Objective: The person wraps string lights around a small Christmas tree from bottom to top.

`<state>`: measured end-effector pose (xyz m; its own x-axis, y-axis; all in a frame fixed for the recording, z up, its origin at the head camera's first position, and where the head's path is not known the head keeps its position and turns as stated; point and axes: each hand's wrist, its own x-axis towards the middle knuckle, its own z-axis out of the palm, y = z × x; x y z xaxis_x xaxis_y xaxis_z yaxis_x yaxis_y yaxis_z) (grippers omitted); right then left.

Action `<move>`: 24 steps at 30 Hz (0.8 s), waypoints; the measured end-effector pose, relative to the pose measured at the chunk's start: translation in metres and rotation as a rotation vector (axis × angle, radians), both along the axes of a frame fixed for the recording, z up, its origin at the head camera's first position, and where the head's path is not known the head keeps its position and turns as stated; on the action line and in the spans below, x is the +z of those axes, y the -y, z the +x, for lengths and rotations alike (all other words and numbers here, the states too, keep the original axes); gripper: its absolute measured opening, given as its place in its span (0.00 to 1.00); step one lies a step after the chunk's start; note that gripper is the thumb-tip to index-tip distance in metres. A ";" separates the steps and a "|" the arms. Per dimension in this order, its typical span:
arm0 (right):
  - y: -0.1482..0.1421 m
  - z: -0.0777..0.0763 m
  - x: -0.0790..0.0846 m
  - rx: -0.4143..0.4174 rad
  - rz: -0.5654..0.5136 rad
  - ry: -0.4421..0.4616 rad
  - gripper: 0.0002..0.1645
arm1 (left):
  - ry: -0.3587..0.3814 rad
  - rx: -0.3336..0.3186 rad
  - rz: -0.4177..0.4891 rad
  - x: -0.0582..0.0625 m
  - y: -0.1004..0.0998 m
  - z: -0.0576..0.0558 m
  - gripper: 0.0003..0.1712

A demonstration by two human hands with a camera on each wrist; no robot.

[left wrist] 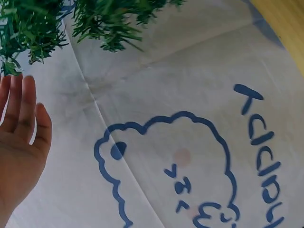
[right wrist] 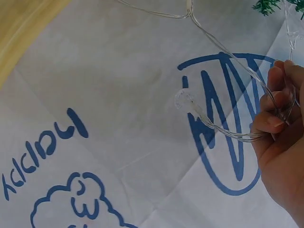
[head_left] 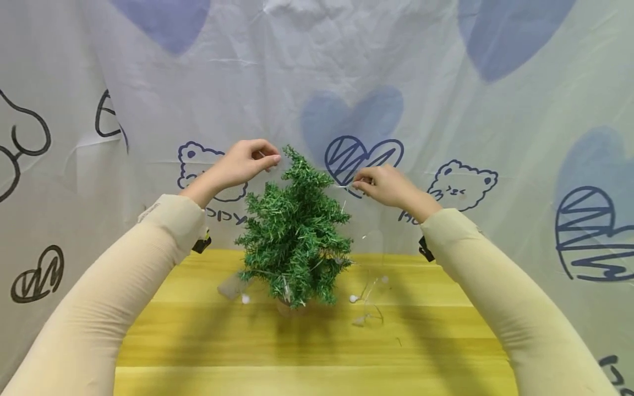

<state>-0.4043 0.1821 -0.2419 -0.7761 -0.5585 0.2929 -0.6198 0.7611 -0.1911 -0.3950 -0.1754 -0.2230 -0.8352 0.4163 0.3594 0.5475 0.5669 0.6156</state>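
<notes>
A small artificial Christmas tree (head_left: 297, 231) stands on the table in the head view, its base mostly hidden by branches. My right hand (head_left: 383, 186), to the right of the treetop, grips a clear-wired string of lights (right wrist: 237, 137) in curled fingers. One clear bulb (right wrist: 184, 99) sticks out from that hand in the right wrist view, and a strand runs from the fingers toward the tree. On the left of the treetop is my left hand (head_left: 247, 162); its fingers look straight and relaxed beside the branch tips (left wrist: 12, 66) in the left wrist view.
More of the string, with round white bulbs (head_left: 353, 298), hangs low right of the tree. Another bulb (head_left: 245, 298) is at the lower left, near a pale blocky object (head_left: 230, 286). Behind the yellow wooden table (head_left: 317, 379) hangs a printed cloth (head_left: 277, 82).
</notes>
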 end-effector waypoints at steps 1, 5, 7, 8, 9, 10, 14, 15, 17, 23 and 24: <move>0.001 0.000 0.001 0.000 -0.007 0.005 0.15 | 0.016 -0.012 0.004 0.001 -0.004 -0.004 0.20; 0.008 -0.001 0.003 0.002 -0.027 0.019 0.14 | 0.073 -0.060 -0.014 0.001 -0.020 -0.017 0.15; 0.011 -0.001 0.006 0.002 -0.033 0.024 0.14 | 0.103 -0.078 -0.030 -0.001 -0.028 -0.023 0.12; 0.013 -0.001 0.007 0.008 -0.037 0.025 0.14 | 0.120 -0.084 -0.039 -0.002 -0.031 -0.026 0.11; 0.016 -0.002 0.009 0.016 -0.040 0.024 0.14 | 0.140 -0.087 -0.045 -0.003 -0.033 -0.029 0.11; 0.019 -0.002 0.011 0.022 -0.043 0.023 0.13 | 0.162 -0.089 -0.050 -0.003 -0.034 -0.031 0.13; 0.032 -0.004 0.020 0.056 -0.059 0.030 0.14 | 0.226 -0.116 -0.059 0.000 -0.037 -0.036 0.27; 0.036 -0.003 0.023 0.059 -0.063 0.035 0.14 | 0.230 -0.130 -0.057 0.002 -0.037 -0.036 0.30; 0.041 -0.003 0.027 0.064 -0.075 0.052 0.14 | 0.224 -0.166 -0.052 0.006 -0.038 -0.037 0.33; 0.055 -0.001 0.038 0.052 -0.092 0.065 0.12 | 0.212 -0.250 -0.055 0.014 -0.044 -0.043 0.25; 0.057 -0.001 0.039 0.050 -0.090 0.060 0.12 | 0.221 -0.262 -0.057 0.014 -0.045 -0.044 0.21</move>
